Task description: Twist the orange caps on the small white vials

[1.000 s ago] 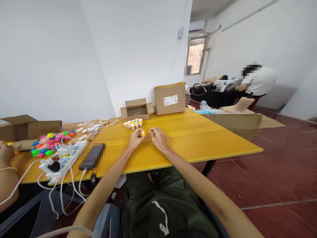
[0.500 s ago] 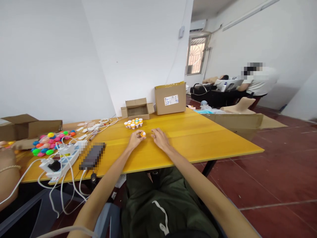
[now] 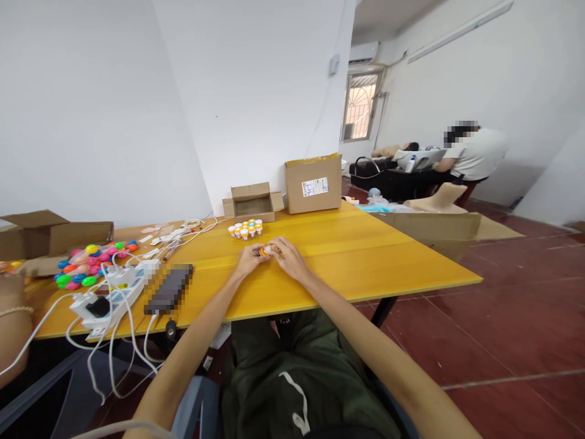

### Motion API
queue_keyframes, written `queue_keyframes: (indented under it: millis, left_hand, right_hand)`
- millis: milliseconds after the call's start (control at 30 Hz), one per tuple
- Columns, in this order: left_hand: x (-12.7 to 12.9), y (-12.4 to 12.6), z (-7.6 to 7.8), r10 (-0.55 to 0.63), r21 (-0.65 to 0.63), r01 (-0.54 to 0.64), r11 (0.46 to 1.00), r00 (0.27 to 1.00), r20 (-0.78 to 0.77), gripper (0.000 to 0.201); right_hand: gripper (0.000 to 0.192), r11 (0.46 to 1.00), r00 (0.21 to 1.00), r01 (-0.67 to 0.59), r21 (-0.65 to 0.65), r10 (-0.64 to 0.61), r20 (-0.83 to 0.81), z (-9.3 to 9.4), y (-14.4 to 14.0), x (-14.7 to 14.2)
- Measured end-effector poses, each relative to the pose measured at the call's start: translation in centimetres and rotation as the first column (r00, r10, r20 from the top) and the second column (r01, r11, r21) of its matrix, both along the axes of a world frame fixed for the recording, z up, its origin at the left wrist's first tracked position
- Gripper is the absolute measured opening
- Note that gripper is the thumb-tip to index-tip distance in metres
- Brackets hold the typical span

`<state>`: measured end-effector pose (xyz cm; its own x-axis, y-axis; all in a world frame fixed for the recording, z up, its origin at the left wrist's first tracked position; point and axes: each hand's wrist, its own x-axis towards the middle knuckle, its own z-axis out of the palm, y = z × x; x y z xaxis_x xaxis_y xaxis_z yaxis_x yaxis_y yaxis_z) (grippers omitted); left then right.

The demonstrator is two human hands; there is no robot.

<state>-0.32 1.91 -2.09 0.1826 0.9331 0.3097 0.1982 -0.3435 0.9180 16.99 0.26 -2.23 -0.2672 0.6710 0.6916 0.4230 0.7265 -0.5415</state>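
1. Hands meet over the yellow table point(image 3: 365, 256): your left hand point(image 3: 249, 261) and right hand point(image 3: 289, 259) close in from either side on one small orange piece point(image 3: 265, 250), fingertips pinched on it from both sides, the pair set low near the wood, seemingly for steadiness.

2. Orange piece sits between your two thumbs, just short of the table's middle and close in front of you; whether it rests on the surface or is lifted clear cannot be told from this view.

3. Cluster of small orange-and-white pieces point(image 3: 245, 229) stands just beyond your knuckles, packed tight and apart from the one you hold, within easy reach.

4. Small open carton point(image 3: 253, 203) and taller sealed carton point(image 3: 313, 183) line the far edge against the wall, bounding any forward reach.

5. Left of your left forearm, a dark phone point(image 3: 169, 289), a white power strip point(image 3: 109, 296) with trailing cables and a heap of coloured balls point(image 3: 86, 268) crowd the table; another person's arm point(image 3: 13, 329) rests at that end.

6. Right of your right hand the tabletop runs bare to its corner, giving you the widest room; the near edge lies just under your forearms, so anything slid back could drop to your lap.

7. Far off, a person in a white shirt point(image 3: 475, 155) works at a separate bench.
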Motion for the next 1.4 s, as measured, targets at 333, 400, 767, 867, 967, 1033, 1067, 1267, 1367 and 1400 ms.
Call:
queue_keyframes:
  millis: [333,400,767,867,967,1033,1067,1267,1367,1400]
  left_hand:
    - [-0.1,-0.9,0.6,-0.081,-0.052,0.081,0.995,0.997,0.012,0.039]
    - [-0.2,-1.0,0.7,-0.086,-0.062,0.087,0.994,0.996,0.021,0.039]
    - [-0.3,-1.4,1.4,-0.131,-0.144,0.131,0.981,0.991,0.008,0.045]
    - [-0.3,-1.7,1.7,-0.157,-0.148,0.157,0.976,0.988,0.017,0.043]
    - [-0.3,-1.9,1.9,-0.171,-0.155,0.171,0.973,0.985,0.018,0.041]
    - [-0.3,-2.0,2.0,-0.188,-0.152,0.189,0.970,0.982,0.018,0.040]
    - [-0.4,-2.0,2.0,-0.197,-0.148,0.198,0.969,0.980,0.019,0.040]
    - [-0.5,-1.9,2.0,-0.223,-0.137,0.223,0.965,0.975,0.018,0.039]
    - [-0.5,-1.9,2.0,-0.224,-0.129,0.223,0.966,0.975,0.013,0.039]
    - [-0.5,-1.9,2.0,-0.227,-0.123,0.226,0.966,0.974,0.011,0.039]
  right_hand:
    - [0.016,0.990,0.994,-0.080,-0.120,0.070,-0.082,-0.1,0.5,0.2]
    - [0.014,0.980,0.986,-0.122,-0.156,0.101,-0.133,-0.1,0.7,0.2]
    - [0.015,0.945,0.946,-0.221,-0.240,0.147,-0.290,-0.9,2.1,0.0]
    - [0.015,0.937,0.936,-0.247,-0.248,0.164,-0.311,-0.9,2.2,0.0]
    - [0.016,0.921,0.923,-0.279,-0.271,0.180,-0.339,-0.8,2.2,0.1]
    - [0.017,0.908,0.913,-0.302,-0.291,0.188,-0.362,-0.7,2.1,0.1]
    - [0.018,0.902,0.908,-0.312,-0.299,0.191,-0.372,-0.7,2.0,0.1]
    - [0.016,0.889,0.901,-0.340,-0.307,0.214,-0.378,-0.6,2.0,0.2]
    - [0.015,0.895,0.906,-0.333,-0.297,0.216,-0.364,-0.6,2.0,0.1]
    - [0.014,0.898,0.908,-0.328,-0.292,0.213,-0.361,-0.6,2.0,0.1]
